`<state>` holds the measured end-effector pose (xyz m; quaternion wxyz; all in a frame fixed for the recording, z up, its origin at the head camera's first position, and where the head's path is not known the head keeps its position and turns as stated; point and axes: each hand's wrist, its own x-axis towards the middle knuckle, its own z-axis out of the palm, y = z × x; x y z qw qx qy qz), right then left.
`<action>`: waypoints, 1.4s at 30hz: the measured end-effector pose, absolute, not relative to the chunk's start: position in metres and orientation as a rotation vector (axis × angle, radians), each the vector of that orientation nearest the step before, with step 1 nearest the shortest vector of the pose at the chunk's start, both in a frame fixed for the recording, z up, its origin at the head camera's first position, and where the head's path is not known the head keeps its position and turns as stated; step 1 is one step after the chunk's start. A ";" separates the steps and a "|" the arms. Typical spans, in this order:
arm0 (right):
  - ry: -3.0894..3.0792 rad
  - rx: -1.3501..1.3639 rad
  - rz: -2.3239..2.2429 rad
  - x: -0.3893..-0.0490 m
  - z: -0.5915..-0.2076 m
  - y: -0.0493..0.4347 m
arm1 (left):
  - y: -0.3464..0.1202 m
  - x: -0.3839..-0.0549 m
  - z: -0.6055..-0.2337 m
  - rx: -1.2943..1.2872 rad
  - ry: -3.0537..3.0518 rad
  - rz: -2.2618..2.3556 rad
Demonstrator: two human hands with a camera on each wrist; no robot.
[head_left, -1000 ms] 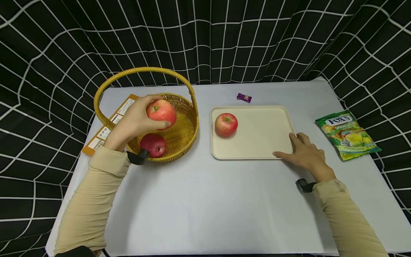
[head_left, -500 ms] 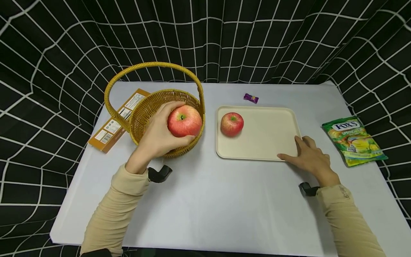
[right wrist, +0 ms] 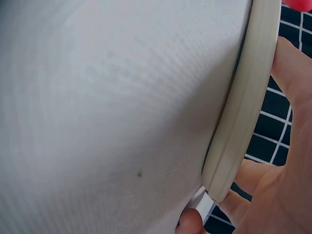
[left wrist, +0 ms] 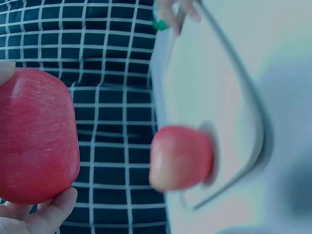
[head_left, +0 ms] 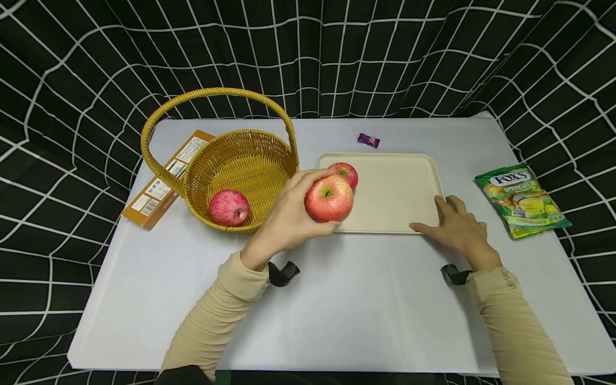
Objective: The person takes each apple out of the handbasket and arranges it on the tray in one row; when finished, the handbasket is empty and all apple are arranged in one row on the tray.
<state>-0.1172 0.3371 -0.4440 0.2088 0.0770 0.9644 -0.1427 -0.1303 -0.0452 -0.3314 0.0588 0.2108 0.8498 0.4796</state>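
Observation:
My left hand (head_left: 289, 211) holds a red-yellow apple (head_left: 329, 198) between thumb and fingers, over the left end of the cream tray (head_left: 394, 192). The same held apple (left wrist: 36, 136) fills the left of the left wrist view. Partly hidden behind it, a second apple (head_left: 347, 172) sits on the tray; the left wrist view shows this tray apple (left wrist: 180, 157) whole. My right hand (head_left: 454, 227) grips the tray's near right corner, thumb on the front edge and fingers at the side. In the right wrist view the tray rim (right wrist: 243, 107) lies against the thumb and fingers.
Left of the tray stands a yellow wicker basket (head_left: 262, 184) with a tall handle and a dark red apple (head_left: 229, 208) inside. An orange box (head_left: 156, 198) lies beside it. A small purple-wrapped sweet (head_left: 368, 140) lies behind the tray, a green Fox's bag (head_left: 522, 200) to its right.
My left hand has carried the apple rightward, from over the basket to the tray's left end. The right hand stays at the tray corner. The view has shifted slightly.

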 end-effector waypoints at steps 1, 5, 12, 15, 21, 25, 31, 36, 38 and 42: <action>2.685 0.215 -0.399 -0.117 -0.444 0.337 | -0.039 -0.132 -0.334 0.645 2.566 1.439; 2.690 0.217 -0.410 -0.118 -0.443 0.337 | -0.014 -0.138 -0.346 0.681 2.558 1.362; 2.688 0.233 -0.408 -0.118 -0.443 0.336 | 0.027 -0.154 -0.361 0.775 2.543 1.232; 2.688 0.242 -0.401 -0.117 -0.443 0.337 | 0.041 -0.159 -0.366 0.777 2.542 1.181; 2.679 0.241 -0.390 -0.119 -0.444 0.336 | 0.066 -0.170 -0.372 0.757 2.556 1.095; 2.675 0.252 -0.381 -0.118 -0.443 0.336 | 0.083 -0.180 -0.376 0.795 2.602 0.987; 2.678 0.245 -0.391 -0.119 -0.444 0.334 | 0.096 -0.194 -0.385 0.772 2.684 0.849; 2.677 0.253 -0.371 -0.118 -0.443 0.334 | 0.104 -0.207 -0.391 0.776 2.712 0.766; 2.681 0.249 -0.365 -0.118 -0.443 0.334 | 0.106 -0.212 -0.393 0.767 2.715 0.740; 2.687 0.249 -0.355 -0.116 -0.445 0.335 | 0.111 -0.217 -0.397 0.782 2.728 0.655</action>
